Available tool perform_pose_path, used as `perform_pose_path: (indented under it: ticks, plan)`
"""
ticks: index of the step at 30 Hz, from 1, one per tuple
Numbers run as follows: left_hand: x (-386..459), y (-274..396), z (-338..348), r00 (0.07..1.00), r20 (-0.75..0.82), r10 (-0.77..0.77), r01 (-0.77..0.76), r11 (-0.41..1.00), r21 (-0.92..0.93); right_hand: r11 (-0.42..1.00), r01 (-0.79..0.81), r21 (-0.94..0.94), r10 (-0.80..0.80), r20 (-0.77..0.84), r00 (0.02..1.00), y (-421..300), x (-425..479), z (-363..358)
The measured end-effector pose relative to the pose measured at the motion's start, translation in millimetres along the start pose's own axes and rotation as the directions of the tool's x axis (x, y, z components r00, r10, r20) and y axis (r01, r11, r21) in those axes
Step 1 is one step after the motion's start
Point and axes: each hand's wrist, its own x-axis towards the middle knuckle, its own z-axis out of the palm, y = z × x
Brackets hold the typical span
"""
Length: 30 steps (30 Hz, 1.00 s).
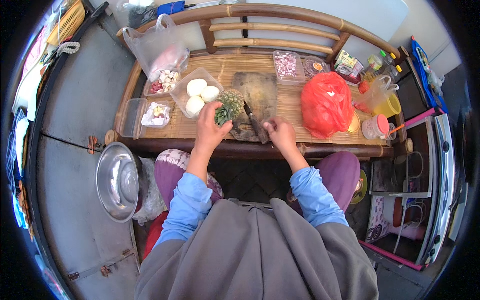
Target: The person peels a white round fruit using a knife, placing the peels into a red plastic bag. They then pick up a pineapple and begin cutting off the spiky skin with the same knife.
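Note:
My left hand [209, 127] has its thumb and fingers around the leafy crown of a small pineapple [233, 100]. The fruit lies tilted with its crown towards me, over the left edge of a worn wooden chopping board [257, 90]. A knife [256, 125] rests on the board, dark blade pointing away and handle towards me. Just right of that handle, my right hand [281, 133] is half curled; whether its fingertips touch the handle cannot be told. Left of the pineapple, a plastic container [177, 91] holds three peeled white onion-like bulbs [197, 87].
The bamboo bench [180, 129] also bears a tub of chopped shallots [287, 65], a red plastic bag [326, 105], a pink-lidded jar [375, 126], garlic [167, 80] and an empty plastic box [134, 117]. A steel basin [118, 182] stands at the left, beside my knee.

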Motion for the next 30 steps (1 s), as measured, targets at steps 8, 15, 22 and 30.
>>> perform_pose_path:
  ticks: [8, 15, 22, 30]
  plan:
    - [41.6, 24.3, 8.4, 0.991, -0.036, -0.131, 0.131, 0.991, 0.024, 0.932, 0.147, -0.333, -0.135, 0.060, 0.989, -1.3, -4.0, 12.4]
    - [72.7, 47.0, 1.5, 0.965, 0.193, -0.177, 0.173, 0.984, 0.038, 0.975, -0.148, -0.167, 0.177, 0.175, 0.969, 26.2, -6.3, -24.3]
    - [71.5, 36.3, 21.5, 0.944, 0.274, -0.185, 0.210, 0.975, -0.065, 0.810, -0.383, 0.443, 0.318, 0.216, 0.923, 32.7, -5.9, -34.2]
    - [77.4, 8.8, 7.5, 0.931, 0.360, 0.064, 0.004, 0.983, -0.184, 0.931, -0.111, 0.349, 0.120, -0.004, 0.993, 5.9, -34.3, -45.7]
